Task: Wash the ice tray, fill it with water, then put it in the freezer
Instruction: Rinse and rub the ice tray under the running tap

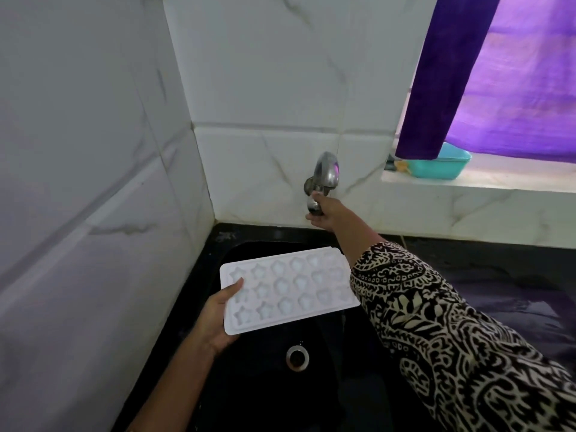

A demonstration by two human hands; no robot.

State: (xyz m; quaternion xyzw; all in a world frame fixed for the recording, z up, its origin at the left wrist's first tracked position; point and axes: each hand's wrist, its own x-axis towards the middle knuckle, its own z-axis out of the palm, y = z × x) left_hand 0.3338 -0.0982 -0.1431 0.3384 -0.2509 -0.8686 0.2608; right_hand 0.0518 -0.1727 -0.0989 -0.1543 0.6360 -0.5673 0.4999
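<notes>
A white ice tray with star and heart shaped cells hangs over the black sink, roughly level. My left hand grips its near left corner, thumb on top of the rim. My right hand reaches to the back wall and holds the handle of the steel tap, fingers curled round it. A thin trickle of water seems to drip below the tray's right end. My patterned right sleeve hides the tray's right edge.
The sink's steel drain lies below the tray. White marble tile walls close in on the left and behind. A black counter runs right of the sink. A teal tub sits on the window ledge under a purple curtain.
</notes>
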